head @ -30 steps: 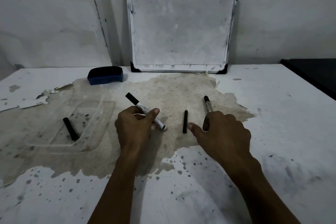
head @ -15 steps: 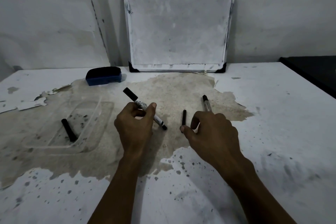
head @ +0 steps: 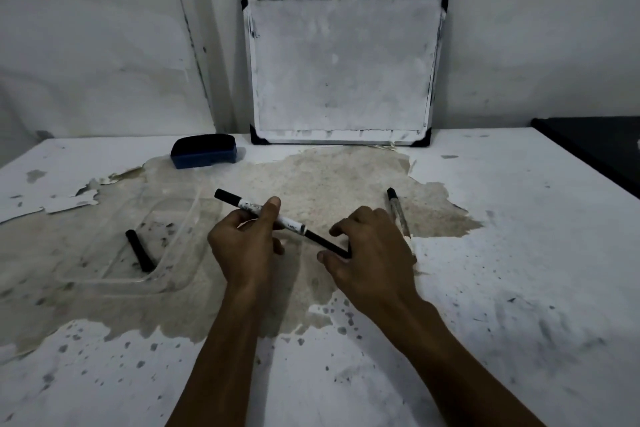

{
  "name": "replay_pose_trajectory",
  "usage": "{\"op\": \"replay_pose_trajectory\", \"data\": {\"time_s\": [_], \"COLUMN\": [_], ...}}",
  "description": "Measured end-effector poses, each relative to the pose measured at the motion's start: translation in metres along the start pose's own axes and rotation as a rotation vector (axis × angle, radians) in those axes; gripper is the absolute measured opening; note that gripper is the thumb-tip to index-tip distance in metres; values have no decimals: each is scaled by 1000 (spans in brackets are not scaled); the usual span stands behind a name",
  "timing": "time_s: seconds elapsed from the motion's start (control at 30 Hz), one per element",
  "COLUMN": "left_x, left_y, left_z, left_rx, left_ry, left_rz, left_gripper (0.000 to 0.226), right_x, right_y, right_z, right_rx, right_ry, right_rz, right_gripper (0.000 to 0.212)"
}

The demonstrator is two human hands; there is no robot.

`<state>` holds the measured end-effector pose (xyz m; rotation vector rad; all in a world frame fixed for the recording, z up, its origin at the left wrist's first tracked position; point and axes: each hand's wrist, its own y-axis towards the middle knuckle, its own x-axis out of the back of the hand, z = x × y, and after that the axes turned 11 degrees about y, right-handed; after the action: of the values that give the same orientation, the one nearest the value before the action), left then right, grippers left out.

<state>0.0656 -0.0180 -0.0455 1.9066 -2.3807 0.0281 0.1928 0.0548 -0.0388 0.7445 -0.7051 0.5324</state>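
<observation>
My left hand (head: pixel 242 246) grips a white-bodied marker (head: pixel 285 222) just above the table, its black end pointing up and to the left. A thin black stick (head: pixel 327 243) lies in line with the marker's lower end and meets it. My right hand (head: pixel 370 253) pinches the stick's far end between thumb and fingers. Whether the stick sits inside the marker cannot be told.
A second marker (head: pixel 397 210) lies right of my right hand. A clear plastic tray (head: pixel 180 239) at the left holds a short black piece (head: pixel 140 251). A blue eraser (head: pixel 204 151) and a whiteboard (head: pixel 341 66) stand at the wall. A dark surface (head: pixel 595 146) borders the table at right.
My right hand has picked the thin black stick up off the table and brought it to the marker's lower end. My left hand has raised and tilted the marker.
</observation>
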Motion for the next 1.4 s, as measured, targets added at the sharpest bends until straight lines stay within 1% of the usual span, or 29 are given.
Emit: {"op": "replay_pose_trajectory", "data": {"time_s": [0.03,0.17,0.33,0.47,0.63,0.73,0.83,1.0,1.1,1.27,1.33,1.4], "left_x": [1,3,9,22,66,100,131,175,193,207,208,208], "left_y": [-1,-3,-2,7,24,37,48,59,63,63,62,62], "left_z": [0,-3,-12,-38,-65,-64,-60,-53,-49,-42,-39,-38], "left_rx": [2,17,31,-28,-136,-133,-89,-61,-51,-46,-43,-43], "left_ry": [-5,-30,-47,-58,-66,-53,-68,-95,-76,-90,-89,-91], "left_rz": [3,25,11,-42,-113,-145,-179,-241,-263,-258,-245,-238], "left_gripper": [26,25,25,22,19,28,32,33,33,32,33,33], "right_x": [-3,-12,-7,1,2,-15,-44,-92,-108,-123,-127,-131], "right_y": [1,4,3,7,21,34,48,71,83,93,93,91], "right_z": [0,-1,3,18,54,85,118,171,196,214,212,209], "right_rx": [12,63,94,84,-19,-55,-85,-56,-10,33,55,71], "right_ry": [-16,-74,-58,30,284,354,383,268,149,-74,-126,-152], "right_rz": [-8,-77,-100,-108,-5,102,190,278,334,438,468,488], "right_gripper": [31,10,10,12,17,19,20,19,28,25,21,24]}}
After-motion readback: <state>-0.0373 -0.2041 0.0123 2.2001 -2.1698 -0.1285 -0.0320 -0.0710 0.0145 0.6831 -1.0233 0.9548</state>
